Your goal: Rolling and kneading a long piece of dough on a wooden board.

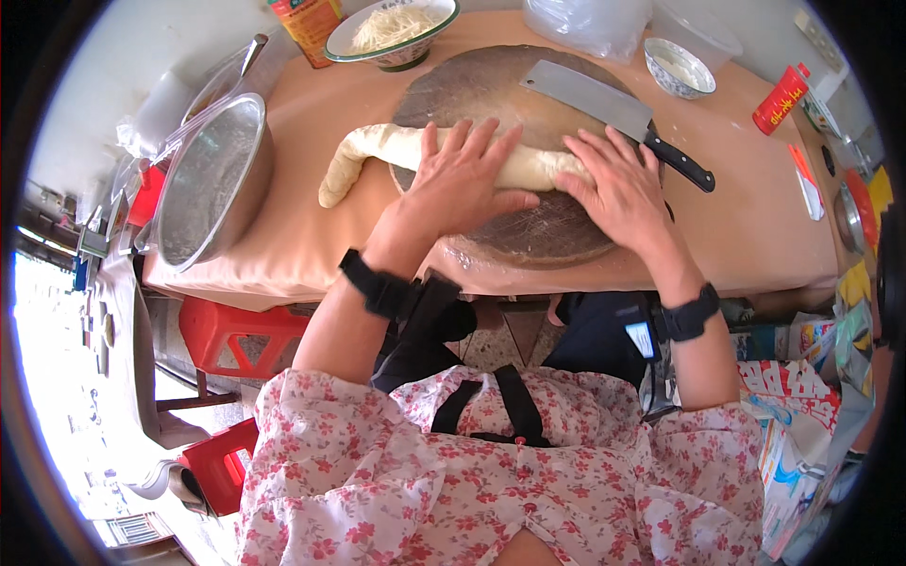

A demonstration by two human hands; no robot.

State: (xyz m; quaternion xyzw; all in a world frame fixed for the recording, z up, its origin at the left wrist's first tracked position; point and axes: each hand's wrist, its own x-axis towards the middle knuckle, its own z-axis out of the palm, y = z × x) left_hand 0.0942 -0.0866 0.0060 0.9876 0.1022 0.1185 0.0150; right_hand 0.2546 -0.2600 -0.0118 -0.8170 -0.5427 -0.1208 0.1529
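Note:
A long pale dough roll lies across a round wooden board, its bent left end resting on the cloth-covered table. My left hand lies over the middle of the roll with fingers spread and the thumb along its near side. My right hand rests on the roll's right end, also spread, hiding part of it. Just beyond my right hand a cleaver with a black handle lies on the board.
A steel basin stands left, a bowl of white shreds and orange container behind. A small bowl, clear bag and red bottle sit back right. Red stools and printed bags are below.

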